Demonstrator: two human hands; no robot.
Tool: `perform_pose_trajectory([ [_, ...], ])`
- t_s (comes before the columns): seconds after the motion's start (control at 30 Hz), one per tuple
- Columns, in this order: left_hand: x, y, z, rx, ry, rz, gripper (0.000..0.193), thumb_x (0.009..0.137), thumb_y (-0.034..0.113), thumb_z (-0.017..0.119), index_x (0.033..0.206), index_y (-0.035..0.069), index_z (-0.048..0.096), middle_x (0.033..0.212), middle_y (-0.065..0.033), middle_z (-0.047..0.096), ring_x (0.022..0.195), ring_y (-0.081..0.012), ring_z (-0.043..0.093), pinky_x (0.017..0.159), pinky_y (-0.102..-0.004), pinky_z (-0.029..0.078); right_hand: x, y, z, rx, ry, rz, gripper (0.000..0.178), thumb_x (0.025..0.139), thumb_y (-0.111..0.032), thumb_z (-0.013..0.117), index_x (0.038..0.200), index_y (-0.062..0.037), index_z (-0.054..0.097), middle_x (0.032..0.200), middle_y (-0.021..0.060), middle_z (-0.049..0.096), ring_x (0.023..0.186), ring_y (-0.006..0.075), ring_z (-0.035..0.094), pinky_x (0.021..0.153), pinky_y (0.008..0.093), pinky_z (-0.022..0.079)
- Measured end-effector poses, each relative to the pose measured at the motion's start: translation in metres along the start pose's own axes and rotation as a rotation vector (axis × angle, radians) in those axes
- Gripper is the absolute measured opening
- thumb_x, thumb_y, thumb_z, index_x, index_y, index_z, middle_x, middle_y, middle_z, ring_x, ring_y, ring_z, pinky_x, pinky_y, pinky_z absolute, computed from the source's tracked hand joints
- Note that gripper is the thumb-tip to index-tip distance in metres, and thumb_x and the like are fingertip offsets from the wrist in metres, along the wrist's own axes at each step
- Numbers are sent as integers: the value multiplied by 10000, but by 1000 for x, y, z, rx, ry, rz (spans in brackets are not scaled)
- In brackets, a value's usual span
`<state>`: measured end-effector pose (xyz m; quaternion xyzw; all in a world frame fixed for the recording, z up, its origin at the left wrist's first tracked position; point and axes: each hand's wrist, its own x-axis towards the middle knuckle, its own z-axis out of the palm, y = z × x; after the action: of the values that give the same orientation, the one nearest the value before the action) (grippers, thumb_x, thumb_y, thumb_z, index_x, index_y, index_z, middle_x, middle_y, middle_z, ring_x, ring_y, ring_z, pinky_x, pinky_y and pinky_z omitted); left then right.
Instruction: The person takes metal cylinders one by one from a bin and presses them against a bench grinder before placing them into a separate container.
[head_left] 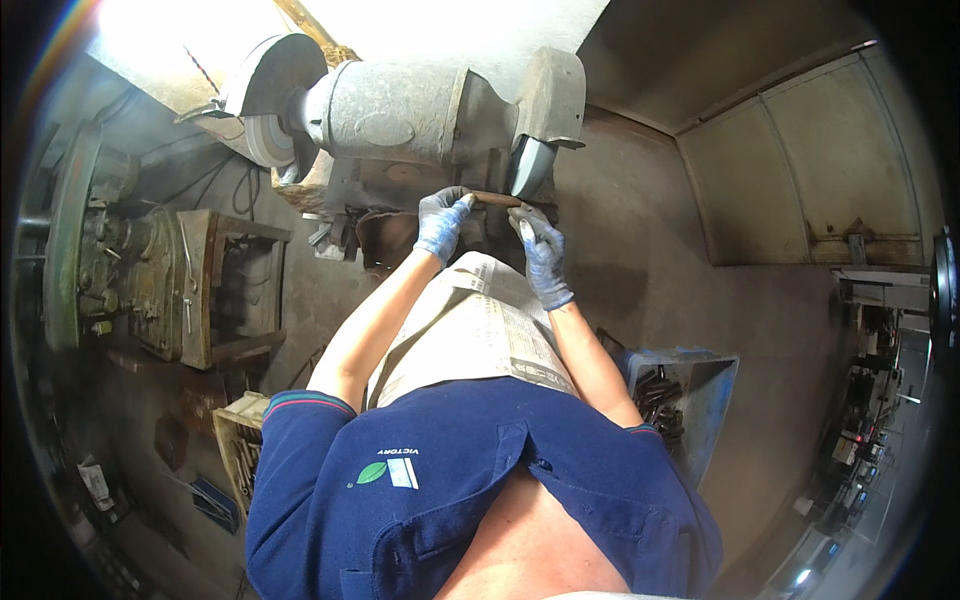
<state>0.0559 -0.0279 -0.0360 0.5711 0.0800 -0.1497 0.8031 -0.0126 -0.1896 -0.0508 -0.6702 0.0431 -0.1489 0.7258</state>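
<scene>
Both my hands wear grey-blue gloves and are raised in front of the bench grinder [392, 112]. A slim brownish bar [495, 199] runs level between them. My left hand [443, 222] is closed on the bar's left end. At its right end the fingers of my right hand [540, 250] pinch it. Just above the right part of the bar is the right grinding wheel [533, 166], partly under its guard [556, 95]. Whether bar and wheel touch, I cannot tell. The left wheel [268, 140] stands apart from my hands. Newspaper [470, 330] covers my lap.
A blue crate [712, 385] with dark metal parts stands at my right. By my left side is a pale box [238, 430] of metal pieces. Farther left stands a green machine [120, 260] beside a wooden frame [197, 290]. A panelled cabinet [800, 160] is at the far right.
</scene>
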Motion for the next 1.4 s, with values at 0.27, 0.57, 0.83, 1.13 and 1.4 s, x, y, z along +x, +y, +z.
perform_pose_trajectory([
  [0.27, -55, 18, 12, 94, -201, 195, 152, 844, 14, 612, 977, -54, 637, 850, -62, 667, 746, -83, 597, 692, -234, 509, -58, -76, -14, -579, -3, -426, 369, 810, -160, 649, 1141, -1, 608, 1205, 167, 562, 1181, 301, 496, 1018, 371, 359],
  [0.57, -101, 36, 48, 101, -496, 188, 153, 867, 21, 587, 990, -61, 626, 854, -80, 667, 785, -106, 609, 731, -240, 498, -123, -136, -35, -848, 119, -536, 518, 723, -304, 737, 1128, -6, 614, 1190, 193, 561, 1104, 316, 557, 944, 374, 441],
  [0.83, -118, 27, 69, -23, -582, 77, 182, 870, 26, 585, 1018, -77, 608, 894, -95, 658, 794, -137, 622, 737, -273, 527, -144, -150, -53, -845, 149, -582, 547, 719, -310, 749, 1149, -5, 600, 1206, 179, 550, 1114, 309, 548, 942, 375, 446],
  [1.13, -125, 25, 64, -55, -475, 113, 190, 855, 23, 607, 1016, -76, 607, 898, -121, 660, 782, -163, 640, 724, -276, 532, -135, -147, -58, -747, 91, -578, 514, 728, -300, 741, 1117, 13, 616, 1172, 193, 570, 1110, 314, 549, 953, 373, 426],
  [1.4, -120, 24, 28, -108, -357, 68, 196, 853, 54, 619, 1011, -61, 606, 884, -108, 654, 746, -156, 646, 684, -271, 558, -115, -122, -40, -600, -13, -550, 453, 751, -251, 724, 1101, 17, 622, 1170, 173, 571, 1132, 289, 526, 977, 378, 400],
])
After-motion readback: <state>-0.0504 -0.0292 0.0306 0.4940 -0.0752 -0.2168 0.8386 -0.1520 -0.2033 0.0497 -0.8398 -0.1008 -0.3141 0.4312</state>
